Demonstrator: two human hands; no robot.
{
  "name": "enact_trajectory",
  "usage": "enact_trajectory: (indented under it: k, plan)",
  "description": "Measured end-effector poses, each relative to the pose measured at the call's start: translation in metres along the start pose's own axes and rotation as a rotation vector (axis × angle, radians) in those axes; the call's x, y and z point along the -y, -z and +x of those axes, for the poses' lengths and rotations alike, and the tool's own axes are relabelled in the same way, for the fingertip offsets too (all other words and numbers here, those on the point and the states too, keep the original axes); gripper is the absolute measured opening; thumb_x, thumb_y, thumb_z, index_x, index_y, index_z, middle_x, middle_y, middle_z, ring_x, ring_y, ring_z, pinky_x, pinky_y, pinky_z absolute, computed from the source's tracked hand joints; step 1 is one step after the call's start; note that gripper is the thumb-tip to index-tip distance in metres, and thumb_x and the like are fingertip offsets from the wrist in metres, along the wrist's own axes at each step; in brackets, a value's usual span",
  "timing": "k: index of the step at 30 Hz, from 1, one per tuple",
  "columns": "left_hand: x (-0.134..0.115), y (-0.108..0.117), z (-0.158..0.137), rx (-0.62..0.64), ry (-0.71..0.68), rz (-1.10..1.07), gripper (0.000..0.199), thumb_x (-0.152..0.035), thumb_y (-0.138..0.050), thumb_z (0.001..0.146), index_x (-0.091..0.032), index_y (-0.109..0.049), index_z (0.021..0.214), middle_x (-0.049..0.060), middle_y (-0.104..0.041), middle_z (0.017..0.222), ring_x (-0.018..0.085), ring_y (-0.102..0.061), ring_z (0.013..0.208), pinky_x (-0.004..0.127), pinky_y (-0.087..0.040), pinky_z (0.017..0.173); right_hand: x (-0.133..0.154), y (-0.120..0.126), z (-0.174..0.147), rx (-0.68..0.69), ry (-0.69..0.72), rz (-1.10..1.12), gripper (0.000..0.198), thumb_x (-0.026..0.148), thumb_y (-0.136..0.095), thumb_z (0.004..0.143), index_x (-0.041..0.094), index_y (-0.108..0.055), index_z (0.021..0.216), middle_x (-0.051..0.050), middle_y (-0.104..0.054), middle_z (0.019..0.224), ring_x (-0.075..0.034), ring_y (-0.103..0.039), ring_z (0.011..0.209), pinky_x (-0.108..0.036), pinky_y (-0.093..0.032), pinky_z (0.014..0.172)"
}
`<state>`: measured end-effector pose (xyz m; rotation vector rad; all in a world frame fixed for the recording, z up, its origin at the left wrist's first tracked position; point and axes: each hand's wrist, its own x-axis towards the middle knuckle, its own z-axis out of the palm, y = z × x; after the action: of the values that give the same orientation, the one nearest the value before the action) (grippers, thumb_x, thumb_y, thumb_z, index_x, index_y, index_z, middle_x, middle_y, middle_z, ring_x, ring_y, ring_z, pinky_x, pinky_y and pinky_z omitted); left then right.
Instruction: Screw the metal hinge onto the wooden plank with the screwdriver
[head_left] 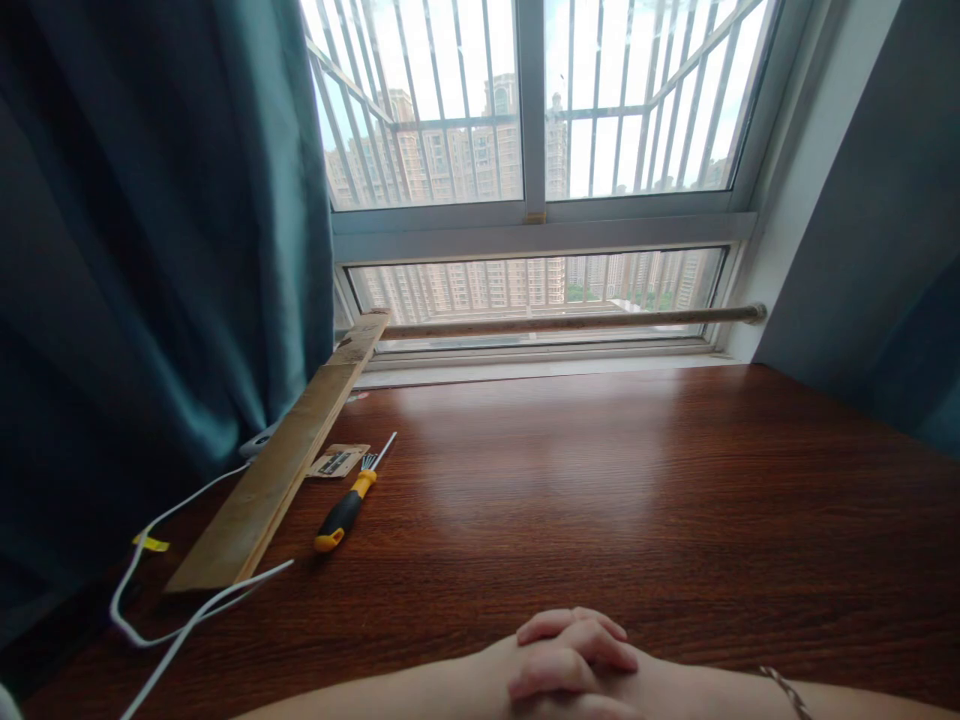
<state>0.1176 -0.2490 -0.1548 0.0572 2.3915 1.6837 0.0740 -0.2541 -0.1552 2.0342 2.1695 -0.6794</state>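
Observation:
My left hand [529, 655] and my right hand [626, 690] are clasped at the bottom edge, their fingers laced and bent over each other. No object shows between them; the palms are hidden. A braided bracelet [784, 690] circles my right wrist. Both forearms rest low over the dark wooden table [637, 520]. Up and to the left, apart from my hands, lies a black and yellow screwdriver [347, 510]. Several small screws [369, 462] lie beside its shaft, near a brown printed card [339, 460]. A long wooden board [289, 460] stretches along the table's left side toward the window.
White cable [124, 590] loops around the board's near end, with a yellow tag [152, 544] on it. A blue curtain [247, 220] hangs at the left. Beyond the table are a horizontal rail [562, 323] and a barred window [532, 225]. A wall [847, 230] bounds the right.

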Motion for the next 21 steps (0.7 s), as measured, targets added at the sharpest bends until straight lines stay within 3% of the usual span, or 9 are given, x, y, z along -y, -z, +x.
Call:
enact_trajectory:
  k: [2, 3, 7, 9, 10, 12, 17, 19, 21]
  plan:
    - [0.0, -0.001, -0.001, -0.009, -0.006, 0.013, 0.027, -0.035, -0.045, 0.081, -0.037, -0.066, 0.097, 0.003, -0.06, 0.115, 0.032, -0.044, 0.121, 0.023, -0.053, 0.057, 0.012, -0.004, 0.011, -0.272, -0.192, 0.013, 0.047, 0.002, -0.052, 0.064, 0.016, -0.044, 0.019, 0.001, -0.063, 0.045, -0.01, -0.06, 0.041, -0.015, -0.038, 0.041]
    - [0.0, -0.001, -0.001, -0.015, -0.003, 0.011, 0.027, -0.035, -0.045, 0.081, -0.038, -0.066, 0.097, 0.003, -0.059, 0.117, 0.032, -0.043, 0.122, 0.023, -0.053, 0.058, 0.021, -0.002, 0.019, -0.068, -0.17, -0.162, 0.049, -0.002, -0.049, 0.063, 0.017, -0.042, 0.019, 0.0, -0.064, 0.046, -0.009, -0.06, 0.04, -0.014, -0.037, 0.04]
    - [-0.005, -0.001, -0.002, -0.046, 0.022, -0.05, 0.027, -0.037, -0.046, 0.081, -0.039, -0.066, 0.099, -0.001, -0.055, 0.125, 0.033, -0.029, 0.131, 0.026, -0.055, 0.066, 0.066, 0.016, 0.061, 1.53, 0.022, -1.272, 0.042, -0.003, -0.028, 0.064, 0.006, -0.057, 0.034, -0.005, -0.066, 0.076, -0.016, -0.061, 0.072, -0.015, -0.027, 0.042]
    - [-0.007, -0.002, -0.003, -0.045, 0.032, -0.1, 0.03, -0.037, -0.046, 0.082, -0.041, -0.065, 0.104, -0.003, -0.053, 0.128, 0.032, -0.016, 0.135, 0.029, -0.055, 0.071, 0.08, 0.02, 0.076, 1.901, -0.073, -1.493, 0.034, -0.005, -0.038, 0.058, 0.009, -0.06, 0.038, -0.005, -0.066, 0.082, -0.02, -0.06, 0.074, -0.014, -0.027, 0.04]
    - [-0.008, -0.003, -0.003, -0.04, 0.036, -0.127, 0.031, -0.037, -0.045, 0.082, -0.042, -0.064, 0.107, -0.003, -0.052, 0.129, 0.032, -0.012, 0.136, 0.03, -0.055, 0.072, 0.08, 0.02, 0.08, 1.956, -0.105, -1.512, 0.033, -0.006, -0.039, 0.057, 0.01, -0.061, 0.038, -0.004, -0.066, 0.083, -0.02, -0.06, 0.074, -0.014, -0.027, 0.04]
    - [-0.009, -0.004, -0.004, -0.033, 0.04, -0.168, 0.034, -0.037, -0.046, 0.081, -0.043, -0.062, 0.11, -0.002, -0.052, 0.129, 0.031, -0.008, 0.137, 0.031, -0.054, 0.072, 0.067, 0.017, 0.082, 1.761, -0.064, -1.34, 0.039, -0.003, -0.035, 0.062, 0.009, -0.057, 0.033, -0.003, -0.066, 0.08, -0.018, -0.061, 0.072, -0.014, -0.028, 0.041]
    - [-0.004, -0.004, -0.003, -0.073, 0.006, -0.101, 0.03, -0.036, -0.046, 0.081, -0.04, -0.066, 0.103, 0.0, -0.055, 0.124, 0.033, -0.022, 0.134, 0.025, -0.054, 0.062, 0.0, 0.009, 0.061, 0.521, 0.167, -0.265, 0.049, 0.007, -0.049, 0.066, 0.014, -0.042, 0.018, 0.001, -0.07, 0.067, -0.013, -0.065, 0.058, -0.016, -0.036, 0.041]
    - [0.0, -0.002, -0.002, -0.048, -0.003, -0.076, 0.028, -0.036, -0.047, 0.08, -0.038, -0.067, 0.101, 0.0, -0.056, 0.124, 0.034, -0.03, 0.13, 0.026, -0.055, 0.061, -0.013, 0.01, 0.052, 0.445, 0.147, -0.124, 0.05, 0.008, -0.048, 0.066, 0.01, -0.037, 0.018, 0.0, -0.069, 0.066, -0.012, -0.064, 0.055, -0.018, -0.036, 0.041]
    - [0.004, -0.001, -0.001, -0.009, -0.003, -0.075, 0.026, -0.037, -0.05, 0.079, -0.038, -0.067, 0.1, 0.001, -0.056, 0.123, 0.034, -0.037, 0.126, 0.028, -0.055, 0.062, -0.012, 0.015, 0.048, 0.631, 0.105, -0.17, 0.057, 0.011, -0.033, 0.071, 0.004, -0.025, 0.015, -0.002, -0.066, 0.065, -0.01, -0.062, 0.053, -0.018, -0.03, 0.04]
